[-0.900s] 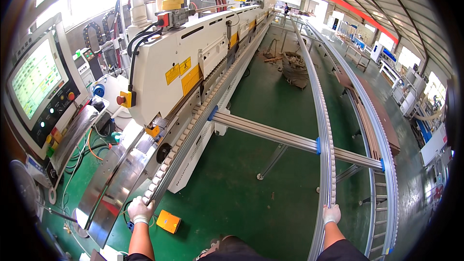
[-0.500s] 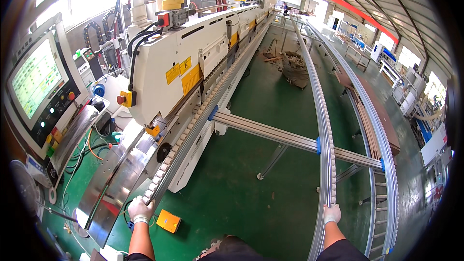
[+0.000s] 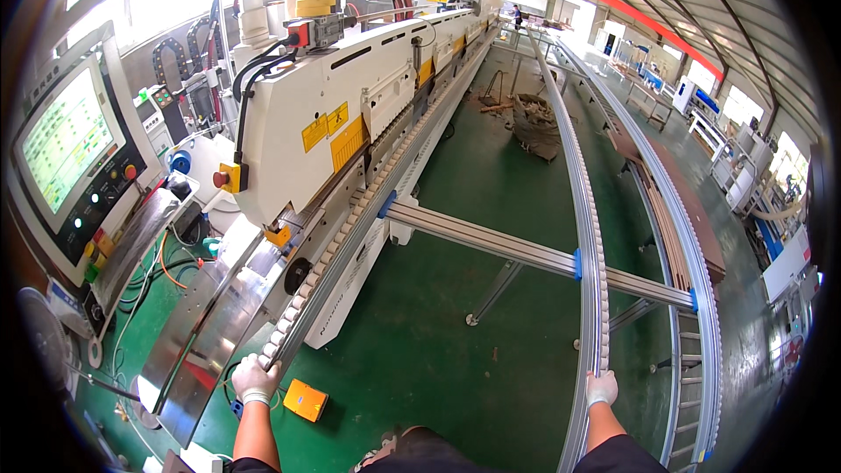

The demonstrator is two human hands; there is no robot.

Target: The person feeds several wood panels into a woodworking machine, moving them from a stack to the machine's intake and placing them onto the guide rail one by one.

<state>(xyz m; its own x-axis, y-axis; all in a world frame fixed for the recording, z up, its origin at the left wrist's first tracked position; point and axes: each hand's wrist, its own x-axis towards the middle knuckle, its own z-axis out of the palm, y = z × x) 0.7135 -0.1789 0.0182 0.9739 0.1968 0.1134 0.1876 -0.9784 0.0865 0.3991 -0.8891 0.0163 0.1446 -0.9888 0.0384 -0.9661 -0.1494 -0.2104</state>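
White-gloved, my left hand [image 3: 255, 378] is closed over the near end of the roller rail [image 3: 302, 307] that runs along the long white machine [image 3: 298, 136]. My right hand [image 3: 602, 387], gloved the same way, grips the edge of a second roller rail [image 3: 592, 298] farther right. A grooved aluminium crossbar [image 3: 491, 240] joins the two rails in front of me. Both hands are wide apart, with the fingers partly hidden. Next to my left hand lies a shiny metal plate [image 3: 200, 355], and an orange-yellow foot pedal box [image 3: 306, 400] sits on the floor between my arms.
A control panel with a lit screen [image 3: 70, 140] stands at the left, above cables. A red stop button [image 3: 221, 180] sticks out from the machine's end. Farther ahead a sack of scraps [image 3: 534, 123] rests on the green floor. Brown boards [image 3: 670, 210] lie by the outer rail [image 3: 679, 228].
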